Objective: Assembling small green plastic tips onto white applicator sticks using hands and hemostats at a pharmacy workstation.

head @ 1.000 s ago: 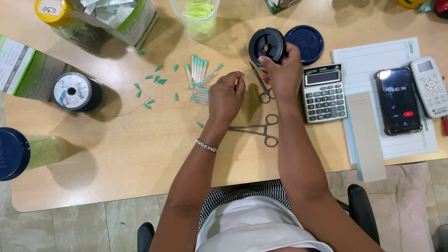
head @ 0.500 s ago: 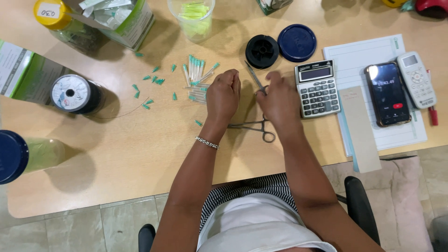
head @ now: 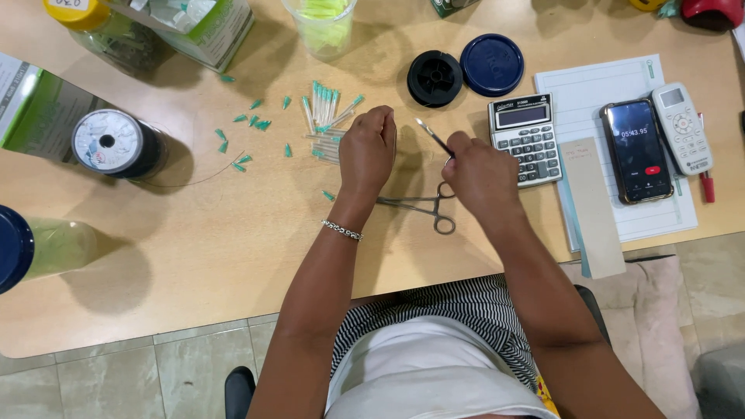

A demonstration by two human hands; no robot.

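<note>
1. Steel scissors sit in your right hand, fingers closed round the handle end; the blades stick up and to the left, clear of the table.
2. Your left hand is curled w/ fingertips pinched together, just left of the blade tips. Something thin may be held there, but it's too small to tell.
3. Forceps lie flat on the table betw. your wrists, ring handles towards you and to the right, jaws pointing left under your left wrist. Neither hand grips them.
4. Green-capped needles are piled just beyond your left hand; loose green caps are scattered further left.
5. Black spool and blue lid sit side by side beyond the scissors, nearly touching.
6. Calculator is just right of your right hand, its edge on a paper sheet. Phone and white remote rest on that sheet, next to each other.
7. Far left: a wire reel w/ a thin strand trailing right across the wood towards the caps.
8. Bracelet on your left wrist.
</note>
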